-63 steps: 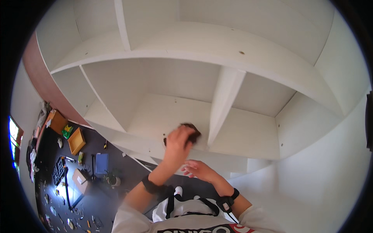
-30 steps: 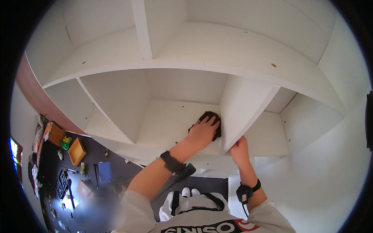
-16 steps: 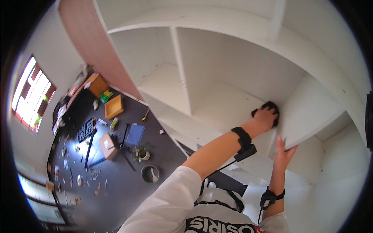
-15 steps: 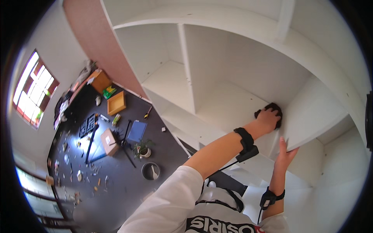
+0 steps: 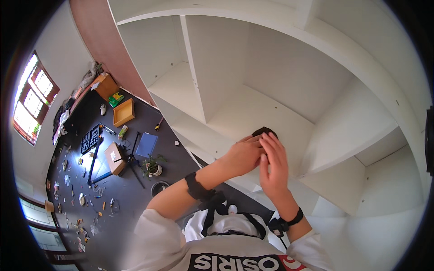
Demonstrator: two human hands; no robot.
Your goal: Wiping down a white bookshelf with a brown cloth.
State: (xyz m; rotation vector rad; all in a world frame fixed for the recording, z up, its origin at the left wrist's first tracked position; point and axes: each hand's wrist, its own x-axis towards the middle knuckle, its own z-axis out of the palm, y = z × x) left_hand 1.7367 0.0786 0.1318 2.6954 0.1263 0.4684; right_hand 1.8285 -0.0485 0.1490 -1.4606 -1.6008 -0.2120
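Dark cloth point(image 5: 265, 131) between my hands, before the white shelf compartment point(image 5: 248, 110).
My left hand point(image 5: 244, 156) holds it; my right hand point(image 5: 275, 169) meets it, fingers nearly straight. Best bunch it evenly.

Dark floor point(image 5: 131, 203): brown box point(image 5: 106, 86) in far corner, green bag point(image 5: 116, 98) just beside it. Wooden tray point(image 5: 124, 122) near far edge; tool point(image 5: 158, 127) close to shelf-side edge. Mid-floor: flat blue item point(image 5: 146, 145), tripod point(image 5: 131, 158), cardboard box point(image 5: 112, 156); black rack point(image 5: 91, 139) toward window-side edge. Plant pot point(image 5: 156, 170) near bucket point(image 5: 154, 188). Litter point(image 5: 82, 199) scattered toward near edge. White shelf point(image 5: 244, 106), uprights point(image 5: 192, 67) dividing it.
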